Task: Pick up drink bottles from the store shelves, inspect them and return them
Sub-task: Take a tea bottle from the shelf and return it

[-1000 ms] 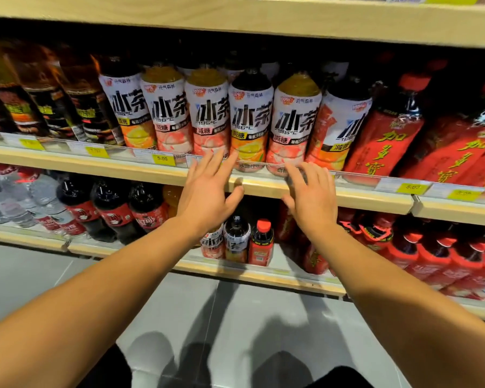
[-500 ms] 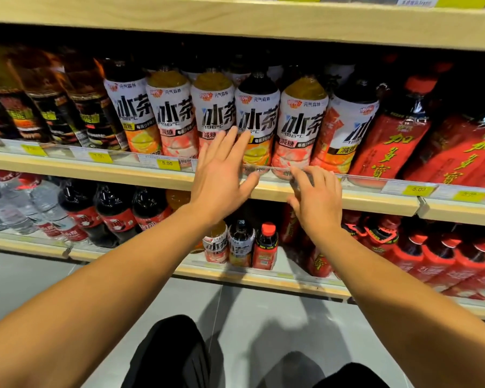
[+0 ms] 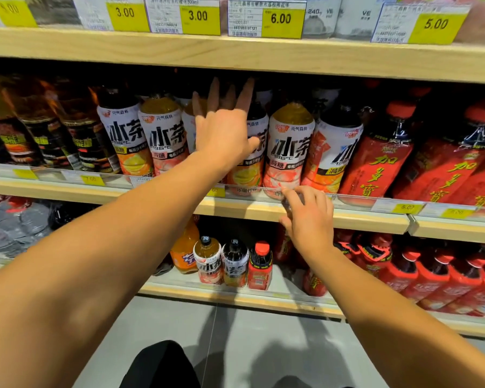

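A row of white-labelled tea bottles [image 3: 287, 152] stands on the middle shelf [image 3: 347, 219]. My left hand [image 3: 221, 130] reaches in among them with fingers spread and straight, up at the bottle tops; it covers one bottle [image 3: 186, 130] and partly hides its neighbour [image 3: 245, 175]. I cannot tell whether the fingers touch a bottle. My right hand [image 3: 308, 219] rests on the shelf's front edge, its fingertips on the clear price rail, holding nothing.
Red-labelled bottles [image 3: 375, 161] fill the shelf's right side, dark bottles [image 3: 48, 135] its left. Smaller bottles [image 3: 234, 261] stand on the lower shelf. The upper shelf board [image 3: 235, 54] with yellow price tags hangs close above. Grey floor lies below.
My left hand has risen from the shelf edge up into the row of tea bottles. My right hand has stayed at the shelf edge. The view has tilted up.
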A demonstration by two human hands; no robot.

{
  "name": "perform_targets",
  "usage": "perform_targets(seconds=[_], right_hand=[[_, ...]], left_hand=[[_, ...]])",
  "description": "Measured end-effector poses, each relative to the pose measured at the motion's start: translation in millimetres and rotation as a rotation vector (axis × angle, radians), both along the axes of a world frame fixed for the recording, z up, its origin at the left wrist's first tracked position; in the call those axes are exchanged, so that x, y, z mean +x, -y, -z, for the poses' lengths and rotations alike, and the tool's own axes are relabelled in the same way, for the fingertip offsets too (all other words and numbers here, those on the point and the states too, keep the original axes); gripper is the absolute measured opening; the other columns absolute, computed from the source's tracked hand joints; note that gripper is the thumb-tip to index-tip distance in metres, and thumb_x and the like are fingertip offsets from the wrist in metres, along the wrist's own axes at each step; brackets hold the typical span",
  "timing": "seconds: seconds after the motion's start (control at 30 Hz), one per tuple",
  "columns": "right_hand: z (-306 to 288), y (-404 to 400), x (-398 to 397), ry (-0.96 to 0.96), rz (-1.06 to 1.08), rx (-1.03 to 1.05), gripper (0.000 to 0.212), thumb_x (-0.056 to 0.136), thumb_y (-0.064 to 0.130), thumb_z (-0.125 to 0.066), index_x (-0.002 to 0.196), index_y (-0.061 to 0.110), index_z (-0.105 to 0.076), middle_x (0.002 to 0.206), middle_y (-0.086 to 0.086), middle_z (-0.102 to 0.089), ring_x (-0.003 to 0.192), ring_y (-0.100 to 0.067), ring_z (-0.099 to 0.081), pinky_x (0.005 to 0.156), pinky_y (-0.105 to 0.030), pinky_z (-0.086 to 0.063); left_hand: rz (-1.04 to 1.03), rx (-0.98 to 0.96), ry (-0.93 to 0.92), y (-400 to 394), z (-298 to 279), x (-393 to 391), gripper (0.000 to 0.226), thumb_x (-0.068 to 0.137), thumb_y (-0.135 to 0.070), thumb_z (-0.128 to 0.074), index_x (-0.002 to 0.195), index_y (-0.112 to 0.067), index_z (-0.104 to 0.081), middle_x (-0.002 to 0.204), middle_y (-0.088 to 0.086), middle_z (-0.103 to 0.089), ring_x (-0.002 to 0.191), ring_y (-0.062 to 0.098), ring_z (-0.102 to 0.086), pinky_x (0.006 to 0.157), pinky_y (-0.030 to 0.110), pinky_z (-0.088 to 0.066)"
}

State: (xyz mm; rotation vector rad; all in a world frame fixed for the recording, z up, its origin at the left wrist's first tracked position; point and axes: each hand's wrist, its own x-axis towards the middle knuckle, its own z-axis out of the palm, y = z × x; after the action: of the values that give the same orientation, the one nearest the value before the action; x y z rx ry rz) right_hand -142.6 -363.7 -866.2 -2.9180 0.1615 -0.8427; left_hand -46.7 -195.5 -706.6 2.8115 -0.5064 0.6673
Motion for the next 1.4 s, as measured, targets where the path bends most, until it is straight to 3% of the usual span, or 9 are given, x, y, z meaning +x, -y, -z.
perform_targets(seconds=[0.07,0.2,0.3,0.53,0.8,0.93,1.07,1.23,1.4], right_hand=[[0.9,-0.1,0.1,-0.002,0.002,0.002,0.057,0.071,0.026,-0.085,0.121,0.023,-0.058,0.121,-0.003,-0.053,0.115,-0.03,-0.046,0.103,-0.045,-0.035],[-0.8,-1.4,0.2,-0.016,0.004,0.016,0.058,0.072,0.025,-0.083,0.124,0.023,-0.057,0.124,-0.003,-0.053,0.117,-0.03,-0.045,0.104,-0.044,-0.033],[-1.2,-2.0,-0.5,-0.015,0.002,0.015,0.057,0.073,0.024,-0.082,0.125,0.023,-0.057,0.123,-0.003,-0.052,0.117,-0.031,-0.045,0.104,-0.044,-0.033],[-3.8,-1.7,-1.4,-0.059,-0.007,0.02,0.057,0.076,0.026,-0.08,0.126,0.024,-0.054,0.126,-0.003,-0.05,0.121,-0.029,-0.042,0.107,-0.043,-0.033],[-1.7,-5.5,-4.8,-0.028,-0.022,0.017,0.061,0.078,0.022,-0.078,0.132,0.017,-0.053,0.129,-0.008,-0.05,0.126,-0.032,-0.04,0.11,-0.044,-0.033],[1.8,-16.9,-14.1,-0.087,-0.061,0.119,0.075,0.082,0.03,-0.074,0.147,0.017,-0.04,0.15,-0.008,-0.036,0.144,-0.032,-0.023,0.121,-0.045,-0.02],[14.3,-48.2,-21.5,-0.015,-0.195,0.154,0.056,0.08,0.028,-0.074,0.13,0.011,-0.056,0.135,-0.009,-0.051,0.128,-0.032,-0.041,0.11,-0.045,-0.036],[40.8,-86.7,-7.1,-0.246,-0.309,0.242,0.042,0.09,0.029,-0.067,0.128,0.015,-0.059,0.125,-0.005,-0.057,0.116,-0.027,-0.05,0.093,-0.041,-0.048],[71.5,-111.8,28.7,-0.453,-0.328,0.25,0.046,0.094,0.033,-0.063,0.137,0.021,-0.052,0.134,-0.002,-0.052,0.121,-0.025,-0.05,0.095,-0.037,-0.046]], left_hand=[[-0.009,-0.041,-0.044,0.7,-1.4,-0.4,0.1,0.084,-0.05,-0.069,0.158,-0.033,-0.005,0.145,0.016,-0.051,0.151,0.033,-0.014,0.118,0.06,-0.014],[-0.011,-0.064,0.043,-3.0,3.7,-14.7,0.081,0.085,-0.045,-0.071,0.151,-0.021,-0.03,0.116,0.012,-0.063,0.123,0.038,-0.046,0.107,0.056,-0.03],[0.01,-0.052,0.105,-7.7,11.7,-18.9,0.08,0.087,-0.043,-0.069,0.151,-0.02,-0.028,0.121,0.011,-0.06,0.122,0.036,-0.045,0.108,0.057,-0.028],[-0.005,-0.04,-0.059,4.5,6.9,-17.0,0.068,0.091,-0.044,-0.062,0.148,-0.018,-0.035,0.133,0.016,-0.056,0.135,0.039,-0.037,0.111,0.058,-0.025],[0.272,-0.089,0.066,-47.4,107.2,-67.5,0.075,0.091,-0.043,-0.058,0.156,-0.022,-0.026,0.163,0.003,-0.025,0.152,0.025,-0.013,0.122,0.052,-0.002],[0.181,-0.006,-0.068,-84.5,156.5,-67.6,0.076,0.09,-0.044,-0.061,0.155,-0.022,-0.028,0.163,0.007,-0.025,0.151,0.028,-0.014,0.122,0.053,-0.005],[0.071,0.068,-0.143,-117.3,179.4,-52.3,0.078,0.093,-0.048,-0.055,0.158,-0.025,-0.018,0.166,0.005,-0.014,0.153,0.027,-0.005,0.122,0.054,-0.005],[0.044,0.114,-0.099,-140.7,192.7,-35.2,0.075,0.093,-0.048,-0.055,0.157,-0.03,-0.02,0.165,0.006,-0.016,0.152,0.033,-0.007,0.12,0.06,-0.007],[0.055,0.102,0.002,-154.1,208.1,-21.5,0.071,0.091,-0.047,-0.05,0.156,-0.032,-0.023,0.164,0.006,-0.02,0.151,0.037,-0.01,0.116,0.067,-0.01]])
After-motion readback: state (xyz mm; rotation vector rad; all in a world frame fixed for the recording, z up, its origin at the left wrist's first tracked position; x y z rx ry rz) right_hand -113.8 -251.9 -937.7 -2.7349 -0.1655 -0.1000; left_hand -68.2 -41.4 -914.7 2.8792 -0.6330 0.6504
